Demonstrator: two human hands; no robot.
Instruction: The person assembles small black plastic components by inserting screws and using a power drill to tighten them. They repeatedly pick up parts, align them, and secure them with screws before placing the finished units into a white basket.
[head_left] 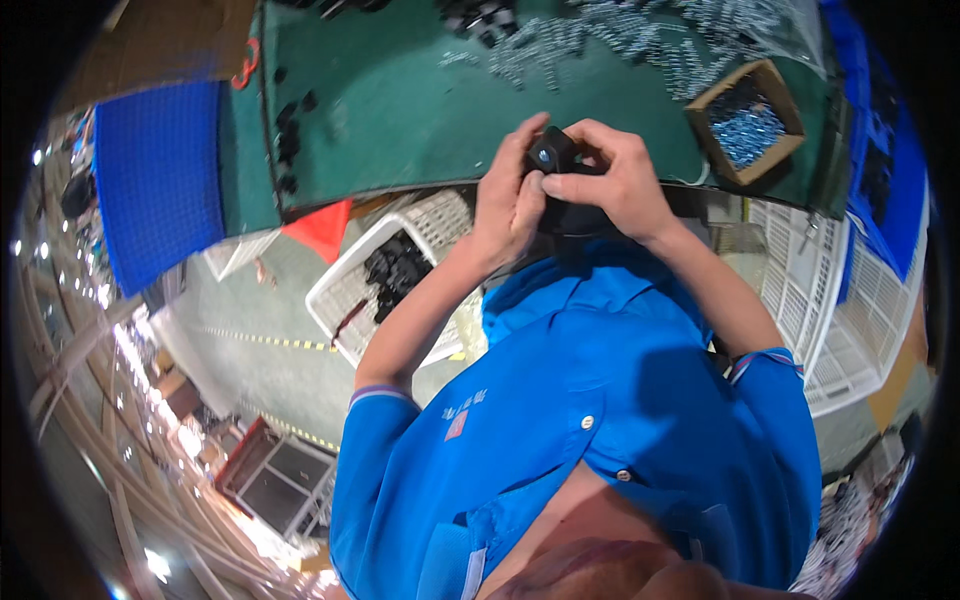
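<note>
Gripping a small black block-shaped part [558,147] at 12 o'clock, the left hand [507,200] and right hand [622,180] hold fingers nearly closed against it; a loosened pinch could drop it over the flat green tabletop's [400,130] near edge, toward 6 o'clock.

Factory workshop indicated. Green counter [400,125] strewn with loose silvery metal parts [540,50]; bluish small metal pieces [748,137] kept in open cardboard box [774,157]. Black parts [398,275] heaped in white plastic crate [445,220] beside counter; slatted white crates [845,345] placed at right. Grey floor [235,308] marked with yellow-and-black striped tape [310,344]. Blue work shirt [600,370] worn. Many bright lights [128,348] seen at left.
</note>
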